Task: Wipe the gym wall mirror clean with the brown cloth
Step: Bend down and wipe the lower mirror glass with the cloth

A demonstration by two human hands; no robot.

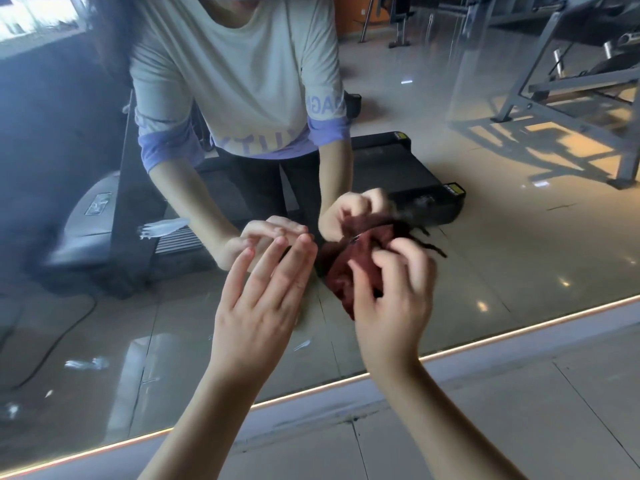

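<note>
Two hands work near the lower edge of the large gym wall mirror [104, 327]: the right hand [393, 303] curls its fingers over the bunched, dark reddish-brown fabric cloth [341, 277], held against the glass, while the left hand [265, 296] is raised just beside it, fingers straight and close together, holding nothing. Soft, light and limp, the cloth will likely crumple, so a gathered wad under the palm seems the best hold; whether the left fingertips touch the glass I cannot tell.
</note>
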